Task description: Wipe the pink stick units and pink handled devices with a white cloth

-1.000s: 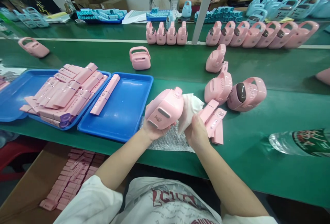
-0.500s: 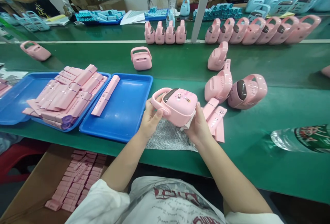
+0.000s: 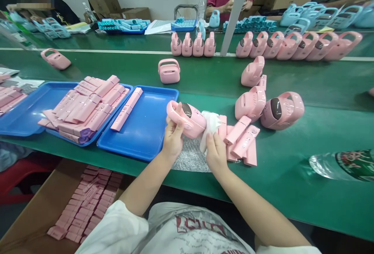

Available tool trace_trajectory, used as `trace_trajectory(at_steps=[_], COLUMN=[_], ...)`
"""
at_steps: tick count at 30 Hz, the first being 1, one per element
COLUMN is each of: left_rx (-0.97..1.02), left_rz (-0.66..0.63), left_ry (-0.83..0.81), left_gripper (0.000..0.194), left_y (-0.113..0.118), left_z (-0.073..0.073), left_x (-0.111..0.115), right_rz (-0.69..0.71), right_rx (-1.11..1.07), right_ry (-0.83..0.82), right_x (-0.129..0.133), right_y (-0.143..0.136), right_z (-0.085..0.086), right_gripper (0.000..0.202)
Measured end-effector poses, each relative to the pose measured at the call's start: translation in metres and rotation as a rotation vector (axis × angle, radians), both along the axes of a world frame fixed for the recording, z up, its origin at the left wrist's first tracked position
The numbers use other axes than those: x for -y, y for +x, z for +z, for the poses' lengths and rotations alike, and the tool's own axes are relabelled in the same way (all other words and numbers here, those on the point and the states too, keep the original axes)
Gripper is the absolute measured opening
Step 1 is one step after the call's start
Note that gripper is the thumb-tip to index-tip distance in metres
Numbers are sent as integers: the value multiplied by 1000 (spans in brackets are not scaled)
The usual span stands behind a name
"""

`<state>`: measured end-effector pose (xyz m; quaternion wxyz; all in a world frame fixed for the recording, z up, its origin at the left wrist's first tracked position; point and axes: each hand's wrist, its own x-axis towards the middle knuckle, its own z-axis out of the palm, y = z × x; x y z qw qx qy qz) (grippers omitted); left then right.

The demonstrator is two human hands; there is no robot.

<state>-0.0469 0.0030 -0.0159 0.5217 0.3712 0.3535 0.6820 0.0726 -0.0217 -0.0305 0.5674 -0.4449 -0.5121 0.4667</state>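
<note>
My left hand (image 3: 173, 137) grips a pink portable speaker (image 3: 193, 122) by its carrying handle, fingers wrapped round it. The speaker is tilted, its dark window upward and its right end against a white cloth (image 3: 212, 122). That crumpled cloth is pinched in my right hand (image 3: 216, 149), touching the speaker's side. Bubble wrap (image 3: 191, 158) lies on the green table below both hands. Just right of my right hand, several slim pink pieces (image 3: 244, 141) lie in a loose pile. Two more pink speakers (image 3: 283, 110) stand behind that pile.
Left are a blue tray (image 3: 152, 129) with one slim pink piece and another heaped with them. A bottle (image 3: 341, 164) lies at the right. Pink speakers (image 3: 193, 45) line the back ledge. A carton (image 3: 37, 211) of pink pieces sits below. People work across the table.
The speaker has turned and shifted left, its printed face swinging away from view. My right hand has left the speaker's underside and now presses the white cloth against its end.
</note>
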Motion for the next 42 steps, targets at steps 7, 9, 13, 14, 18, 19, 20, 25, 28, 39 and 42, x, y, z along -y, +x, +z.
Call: trace_trajectory(at_steps=[7,9,13,14,18,19,20,25,28,39,42], left_rx=[227,282,296,284,229,205,178,104,100,-67,-113], left_rz=[-194,-206,-163,-168,-243,-267,-293,-313,-264,-80,-56], left_ry=[-258,-241,-167,-163,-125,-114,-105,-105,-112,12,43], left_gripper=[41,32,17,17,27,35,44,47,42,32,25], left_y=[-2,-4,-9,-9,-8,-7,-7,-9,-12,-17,-20], left_z=[3,6,16,18,19,17,16,11,13,18,19], left_x=[-4,-6,-7,-7,-4,-3,-3,-3,-4,1,2], right_rz=[-92,-118,-82,-71,-26,-23,-28,13,9,197,183], right_rx=[799,821,660,577,135,58,0,-298,-483,-636,-618], right_ry=[716,728,551,479,160,99,42,-213,-297,-559,-637], right_x=[-3,-4,0,1,-4,-7,-10,-22,-21,-13,-12], right_y=[-7,-8,-10,-10,-3,1,4,14,10,5,5], right_z=[-29,-34,-30,-27,-12,-9,-7,-2,1,4,9], right_gripper=[39,43,61,66,79,80,81,63,54,48,48])
